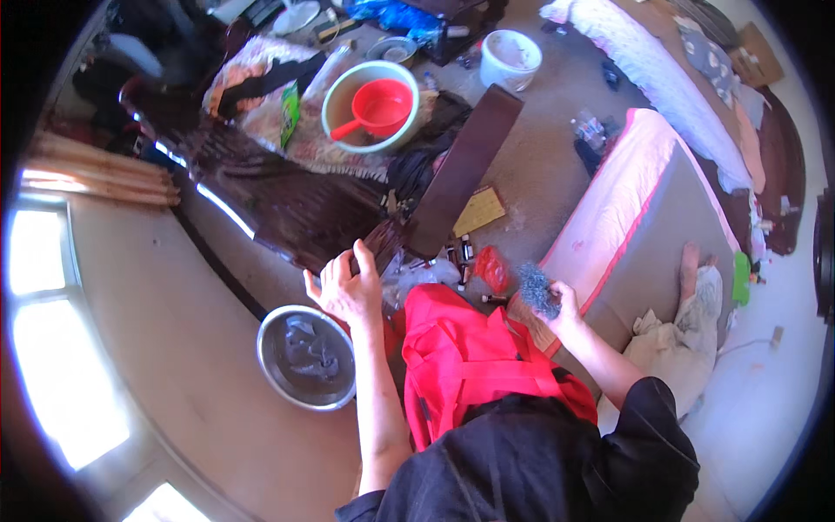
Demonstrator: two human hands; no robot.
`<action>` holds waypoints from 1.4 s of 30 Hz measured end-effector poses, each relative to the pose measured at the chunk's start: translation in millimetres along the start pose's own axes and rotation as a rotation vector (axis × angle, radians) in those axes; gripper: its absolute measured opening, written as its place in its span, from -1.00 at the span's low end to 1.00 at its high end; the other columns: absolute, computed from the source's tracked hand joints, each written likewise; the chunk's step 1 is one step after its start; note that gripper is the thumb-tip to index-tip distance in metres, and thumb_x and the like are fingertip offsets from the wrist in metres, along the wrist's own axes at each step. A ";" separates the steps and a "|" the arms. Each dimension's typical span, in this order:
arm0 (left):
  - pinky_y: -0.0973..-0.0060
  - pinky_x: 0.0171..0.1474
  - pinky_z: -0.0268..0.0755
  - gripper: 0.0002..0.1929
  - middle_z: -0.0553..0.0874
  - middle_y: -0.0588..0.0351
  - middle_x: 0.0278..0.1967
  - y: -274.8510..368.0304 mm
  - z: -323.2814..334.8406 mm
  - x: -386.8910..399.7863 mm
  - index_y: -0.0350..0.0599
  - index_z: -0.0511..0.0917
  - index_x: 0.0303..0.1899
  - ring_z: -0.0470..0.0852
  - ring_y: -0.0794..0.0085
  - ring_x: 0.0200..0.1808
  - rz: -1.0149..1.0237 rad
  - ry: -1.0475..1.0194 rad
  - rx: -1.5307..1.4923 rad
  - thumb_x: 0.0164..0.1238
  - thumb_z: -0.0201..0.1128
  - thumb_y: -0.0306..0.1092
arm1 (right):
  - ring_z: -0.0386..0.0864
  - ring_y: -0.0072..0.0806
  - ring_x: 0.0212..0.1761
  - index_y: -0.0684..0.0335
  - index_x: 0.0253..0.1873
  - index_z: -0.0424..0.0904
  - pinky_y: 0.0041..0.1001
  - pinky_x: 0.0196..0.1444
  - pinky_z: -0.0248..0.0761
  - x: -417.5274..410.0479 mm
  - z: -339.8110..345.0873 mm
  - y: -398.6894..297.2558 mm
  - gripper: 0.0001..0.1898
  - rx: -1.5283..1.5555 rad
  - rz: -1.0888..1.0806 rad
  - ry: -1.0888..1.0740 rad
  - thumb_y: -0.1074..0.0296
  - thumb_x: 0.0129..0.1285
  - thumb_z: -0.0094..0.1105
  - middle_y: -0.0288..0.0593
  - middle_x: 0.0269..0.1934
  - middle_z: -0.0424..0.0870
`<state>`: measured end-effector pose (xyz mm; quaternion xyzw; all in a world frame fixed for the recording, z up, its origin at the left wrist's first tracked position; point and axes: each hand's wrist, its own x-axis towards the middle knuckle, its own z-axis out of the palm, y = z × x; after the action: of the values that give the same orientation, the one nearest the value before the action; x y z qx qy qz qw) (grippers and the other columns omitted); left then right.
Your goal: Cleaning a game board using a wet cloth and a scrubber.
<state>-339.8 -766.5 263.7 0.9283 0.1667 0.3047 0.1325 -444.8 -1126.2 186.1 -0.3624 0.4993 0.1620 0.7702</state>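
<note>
My right hand (562, 307) grips a grey steel-wool scouring pad (539, 290), held up beside the bed's edge. My left hand (342, 284) is raised with its fingers apart and nothing in them. It is over the near end of a dark carved wooden bench (280, 189); whether it touches the wood I cannot tell. Below and left of that hand sits a metal basin (306, 359) with dark liquid and something pale in it. A red apron (476, 352) covers my lap.
A dark board (466, 173) slants beyond my hands. Small bottles (466, 248) and a red plastic bag (491, 269) lie on the floor. Farther off are a green basin (333, 124) holding a red dipper (385, 107), and a white bucket (511, 62). A bed (652, 261) stands right.
</note>
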 end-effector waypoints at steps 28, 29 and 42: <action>0.10 0.32 0.25 -0.78 0.68 0.06 -0.38 -27.7 6.6 -14.3 -0.15 0.63 -0.36 0.64 0.16 -0.25 -0.029 -0.074 -0.011 0.37 0.00 -0.39 | 0.65 -0.17 -0.22 0.25 0.09 0.54 -0.28 -0.26 0.55 72.8 -104.1 -208.1 -0.59 0.520 -0.124 -0.142 0.18 0.22 -0.04 -0.04 -0.09 0.69; 0.10 0.30 0.26 -0.77 0.68 0.01 -0.31 -38.0 7.8 -25.2 -0.18 0.62 -0.32 0.63 0.09 -0.17 -0.064 -0.078 0.032 0.37 -0.03 -0.38 | 0.68 -0.18 -0.13 0.31 0.13 0.52 -0.21 -0.16 0.59 92.1 -109.1 -229.5 -0.57 0.504 -0.112 -0.416 0.26 0.21 -0.07 -0.01 -0.06 0.69; 0.06 0.40 0.16 -0.47 0.42 -0.16 0.30 -4.5 -8.1 -7.3 -0.10 0.38 0.33 0.32 -0.02 0.37 -0.280 -0.243 0.587 0.35 -0.14 -0.24 | 0.68 -0.17 -0.13 0.27 -0.11 0.43 -0.17 -0.04 0.63 118.3 -16.5 -400.0 -0.68 0.001 -0.336 -0.229 0.58 -0.03 -0.11 -0.01 -0.20 0.62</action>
<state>-351.4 -764.1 264.6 0.9245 0.3560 0.1099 -0.0810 -157.9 -1425.3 235.9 -0.4193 0.3413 0.0711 0.8383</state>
